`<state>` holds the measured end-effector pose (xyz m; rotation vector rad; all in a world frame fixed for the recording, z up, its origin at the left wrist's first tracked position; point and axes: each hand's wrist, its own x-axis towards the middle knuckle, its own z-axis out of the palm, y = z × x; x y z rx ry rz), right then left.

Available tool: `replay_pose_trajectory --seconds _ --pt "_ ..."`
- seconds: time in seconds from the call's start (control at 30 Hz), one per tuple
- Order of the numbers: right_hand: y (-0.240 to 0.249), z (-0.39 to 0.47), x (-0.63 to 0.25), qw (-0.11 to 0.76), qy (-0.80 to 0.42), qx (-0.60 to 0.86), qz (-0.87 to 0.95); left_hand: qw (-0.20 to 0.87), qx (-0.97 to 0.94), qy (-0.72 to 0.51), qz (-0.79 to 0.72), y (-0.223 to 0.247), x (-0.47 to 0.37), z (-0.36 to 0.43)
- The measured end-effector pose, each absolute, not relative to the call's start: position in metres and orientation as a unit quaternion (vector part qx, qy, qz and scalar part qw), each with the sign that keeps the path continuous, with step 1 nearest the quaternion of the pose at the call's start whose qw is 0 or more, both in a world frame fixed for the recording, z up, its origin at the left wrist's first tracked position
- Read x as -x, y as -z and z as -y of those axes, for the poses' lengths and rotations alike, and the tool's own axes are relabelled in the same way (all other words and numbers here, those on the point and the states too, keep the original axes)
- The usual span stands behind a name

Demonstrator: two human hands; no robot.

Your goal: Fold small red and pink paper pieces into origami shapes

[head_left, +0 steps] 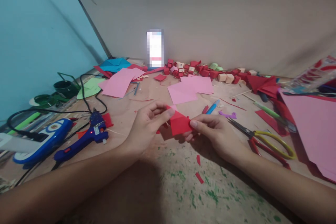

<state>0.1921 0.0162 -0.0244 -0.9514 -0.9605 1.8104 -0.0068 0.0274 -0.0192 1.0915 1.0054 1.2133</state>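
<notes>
Both of my hands hold a small piece of red paper (pixel 179 122) above the middle of the table. My left hand (pixel 151 122) pinches its upper left corner between thumb and fingers. At its right edge, the thumb and fingers of my right hand (pixel 214 129) are closed on it. A crease or fold runs across the piece near the top. Scissors (pixel 252 133) with one yellow and one red handle lie just right of my right hand. Beyond that hand is a blue pen (pixel 212 106), beside a small purple piece (pixel 228 114).
At left lie a blue glue gun (pixel 76 147) and a blue-white power strip (pixel 48 140) with black cables. Pink sheets (pixel 182 92) lie ahead, before many small paper cubes (pixel 181 71) and an upright phone (pixel 155 49). More pink paper (pixel 312 129) is at right.
</notes>
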Motion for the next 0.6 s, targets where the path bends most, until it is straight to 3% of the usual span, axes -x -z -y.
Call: replay_pose_trajectory --seconds 0.2,0.6 --pt "0.0180 -0.0219 -0.1950 0.448 -0.732 0.377 0.348 0.666 -0.479 -0.457 -0.344 0.0216 0.0043 -0.0218" --pt "0.0185 -0.0228 -0.1974 0.428 -0.744 0.369 0.356 0.674 -0.497 -0.425 -0.345 0.0190 -0.0028 -0.0195"
